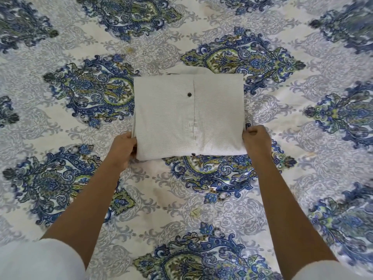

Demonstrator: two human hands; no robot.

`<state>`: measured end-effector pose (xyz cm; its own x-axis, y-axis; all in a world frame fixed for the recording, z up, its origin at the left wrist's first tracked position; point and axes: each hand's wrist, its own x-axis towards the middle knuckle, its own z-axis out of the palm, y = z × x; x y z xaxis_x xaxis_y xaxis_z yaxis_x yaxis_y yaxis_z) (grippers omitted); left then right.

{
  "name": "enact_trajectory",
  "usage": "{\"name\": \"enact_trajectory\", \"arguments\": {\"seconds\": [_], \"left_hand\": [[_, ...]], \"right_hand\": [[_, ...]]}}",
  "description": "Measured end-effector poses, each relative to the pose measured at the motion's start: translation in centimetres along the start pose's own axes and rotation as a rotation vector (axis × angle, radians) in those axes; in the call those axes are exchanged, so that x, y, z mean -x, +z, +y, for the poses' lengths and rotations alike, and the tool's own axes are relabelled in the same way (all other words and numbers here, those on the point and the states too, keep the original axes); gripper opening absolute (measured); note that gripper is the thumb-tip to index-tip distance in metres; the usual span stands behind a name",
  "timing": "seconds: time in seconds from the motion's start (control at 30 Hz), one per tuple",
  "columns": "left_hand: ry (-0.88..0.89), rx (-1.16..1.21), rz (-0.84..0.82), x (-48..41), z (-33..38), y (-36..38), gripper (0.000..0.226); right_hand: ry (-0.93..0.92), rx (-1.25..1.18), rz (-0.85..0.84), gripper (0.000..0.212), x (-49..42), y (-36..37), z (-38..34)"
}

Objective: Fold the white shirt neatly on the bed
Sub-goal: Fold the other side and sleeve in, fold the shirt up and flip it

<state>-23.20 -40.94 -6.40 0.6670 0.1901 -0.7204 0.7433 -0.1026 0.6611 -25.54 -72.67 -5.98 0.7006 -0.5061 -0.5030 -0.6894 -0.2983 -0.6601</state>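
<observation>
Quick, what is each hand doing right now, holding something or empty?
Left hand: grips the near left edge of the folded white shirt.
Right hand: fingers curled, grips the shirt's near right edge.

A home bedroom; patterned bedsheet point(201, 199) covers the bed

Your white shirt point(188, 116) is matt cloth with a coarse, grainy weave, its small dark button point(189, 94) looks hard and faintly shiny, the bed cover point(181, 201) under it is smoother matt printed cloth, and your sleeve point(40, 259) is plain white fabric.
</observation>
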Motion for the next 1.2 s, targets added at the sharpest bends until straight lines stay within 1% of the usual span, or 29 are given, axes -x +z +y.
{"name": "enact_trajectory", "arguments": {"seconds": [0.03, 0.07, 0.1, 0.17, 0.27, 0.33, 0.37, 0.4, 0.43, 0.47, 0.5, 0.53, 0.6, 0.63, 0.67, 0.7, 0.73, 0.77, 0.8, 0.83, 0.87, 0.9, 0.93, 0.97, 1.0, 1.03, 1.1, 1.2], "left_hand": [[-0.012, 0.023, -0.033, 0.0, -0.1, -0.2, 0.022], [-0.023, 0.025, -0.061, -0.1, -0.4, -0.4, 0.021], [-0.037, 0.015, -0.074, -0.1, -0.7, -0.5, 0.022], [-0.076, -0.014, -0.067, -0.1, -1.0, -0.3, 0.027], [-0.097, 0.006, -0.052, 0.3, -0.7, 0.1, 0.034], [-0.077, 0.094, -0.065, 0.8, -0.4, 0.3, 0.04], [-0.072, 0.154, -0.055, 1.2, -0.4, 0.4, 0.05], [-0.059, 0.192, -0.039, 1.4, -0.4, 0.5, 0.054], [-0.038, 0.179, -0.026, 1.7, -0.3, 0.6, 0.054], [-0.001, 0.099, -0.024, 2.0, -0.5, 0.8, 0.048], [0.042, 0.01, -0.026, 2.2, -0.8, 0.8, 0.041], [0.077, -0.04, -0.018, 2.0, -1.1, 0.8, 0.032], [0.077, 0.001, 0.019, 1.3, -1.6, 0.6, 0.017], [0.068, 0.016, 0.04, 1.1, -1.6, 0.5, 0.012], [0.068, 0.008, 0.067, 0.8, -1.5, 0.5, 0.011], [0.075, -0.051, 0.096, 0.6, -1.4, 0.6, 0.017], [0.103, -0.166, 0.127, 0.7, -1.3, 0.7, 0.023], [0.149, -0.323, 0.184, 1.0, -1.1, 0.9, 0.025], [0.214, -0.484, 0.274, 1.5, -1.0, 1.3, 0.029], [0.326, -0.624, 0.367, 2.1, -0.9, 1.9, 0.038], [0.49, -0.749, 0.435, 2.8, -0.6, 2.7, 0.043], [0.669, -0.85, 0.446, 3.2, -0.5, 3.6, 0.043], [0.821, -0.938, 0.411, 3.4, -0.4, 4.8, 0.039], [0.931, -1.009, 0.358, 3.2, -0.4, 5.8, 0.034], [0.996, -1.063, 0.317, 3.0, -0.2, 6.9, 0.031], [1.02, -1.098, 0.292, 2.7, 0.0, 7.8, 0.031], [1.005, -1.126, 0.29, 2.4, 0.7, 9.4, 0.03], [0.887, -1.104, 0.286, 2.2, 1.5, 11.4, 0.026]], "right_hand": [[-0.055, -0.046, 0.059, 0.004, 0.5, -0.1, 0.1], [-0.079, -0.086, 0.08, 0.003, 0.9, -0.2, 0.2], [-0.077, -0.078, 0.082, 0.006, 1.2, -0.1, 0.4], [-0.018, -0.004, 0.056, 0.012, 1.2, 0.3, 0.7], [0.118, -0.166, 0.058, 0.02, 0.7, 0.6, 0.8], [0.124, -0.188, 0.056, 0.018, 0.6, 0.3, 0.8], [0.106, -0.183, 0.04, 0.02, 0.8, 0.1, 0.8], [0.088, -0.187, 0.013, 0.03, 1.0, -0.1, 0.7], [0.084, -0.178, -0.026, 0.04, 1.1, -0.2, 0.6], [0.075, -0.151, -0.079, 0.047, 1.2, -0.2, 0.5], [0.069, -0.114, -0.132, 0.047, 1.1, -0.3, 0.6], [0.062, -0.096, -0.169, 0.038, 1.0, -0.3, 0.6], [0.09, -0.152, -0.176, 0.024, 0.5, -0.1, 0.8], [0.113, -0.186, -0.169, 0.023, 0.3, 0.0, 0.9], [0.122, -0.169, -0.153, 0.025, 0.2, 0.1, 0.9], [0.112, -0.087, -0.121, 0.03, 0.2, 0.3, 0.9], [0.086, 0.051, -0.056, 0.033, 0.3, 0.5, 0.7], [0.051, 0.2, 0.055, 0.035, 0.5, 0.7, 0.5], [-0.009, 0.315, 0.179, 0.035, 1.1, 0.8, 0.0], [-0.1, 0.372, 0.269, 0.034, 1.7, 1.1, -0.5], [-0.225, 0.387, 0.311, 0.032, 2.4, 1.6, -1.2], [-0.36, 0.388, 0.3, 0.026, 3.0, 2.5, -1.6], [-0.483, 0.393, 0.247, 0.019, 3.6, 3.5, -1.9], [-0.57, 0.401, 0.184, 0.013, 4.2, 4.5, -2.2], [-0.61, 0.406, 0.129, 0.012, 4.5, 5.4, -2.4], [-0.594, 0.398, 0.084, 0.012, 4.7, 6.2, -2.6], [-0.479, 0.36, 0.029, 0.015, 4.7, 7.1, -3.1], [-0.367, 0.321, 0.004, 0.02, 4.6, 7.5, -3.3]]}}
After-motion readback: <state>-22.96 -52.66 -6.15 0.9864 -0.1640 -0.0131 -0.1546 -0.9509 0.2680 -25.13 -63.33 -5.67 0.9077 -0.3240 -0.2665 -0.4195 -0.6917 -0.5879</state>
